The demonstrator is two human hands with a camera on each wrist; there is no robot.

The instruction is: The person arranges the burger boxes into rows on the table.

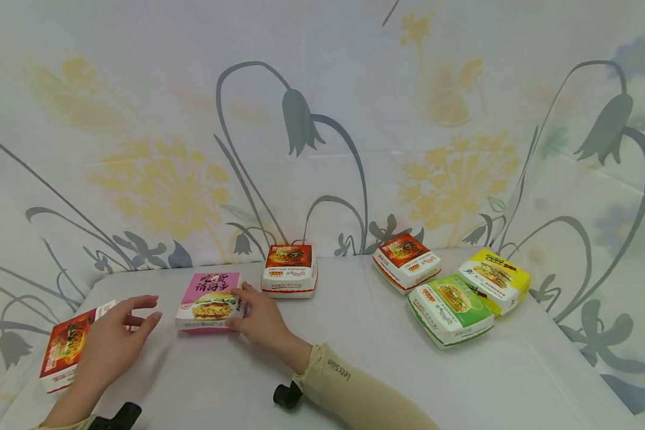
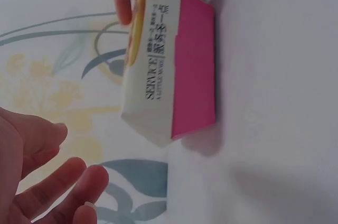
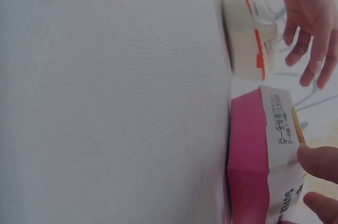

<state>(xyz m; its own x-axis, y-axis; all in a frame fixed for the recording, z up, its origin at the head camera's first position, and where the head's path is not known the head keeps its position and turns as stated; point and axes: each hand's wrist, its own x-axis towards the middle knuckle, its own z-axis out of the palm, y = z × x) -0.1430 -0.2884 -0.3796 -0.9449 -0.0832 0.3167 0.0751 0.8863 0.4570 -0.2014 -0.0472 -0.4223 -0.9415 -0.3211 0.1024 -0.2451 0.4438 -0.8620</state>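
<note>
On the table at left centre sits a pink and white burger box [image 1: 211, 300] with a burger picture on its lid. My right hand [image 1: 260, 319] holds it by its right end, thumb at the near corner and fingers along the lid's edge. The box's pink lower half [image 2: 195, 68] rests on the table in the left wrist view. My left hand [image 1: 110, 343], fingers loosely bent and apart, is held left of the pink box with nothing in it. It partly hides a red and white burger box [image 1: 67, 343] at the far left.
Another red-topped box [image 1: 289, 269] stands behind and right of the pink one. Farther right are a third red-topped box [image 1: 407, 261], a green box [image 1: 451, 310] and a yellow box [image 1: 497, 279], grouped close together. A flowered cloth [image 1: 322, 173] hangs behind the table.
</note>
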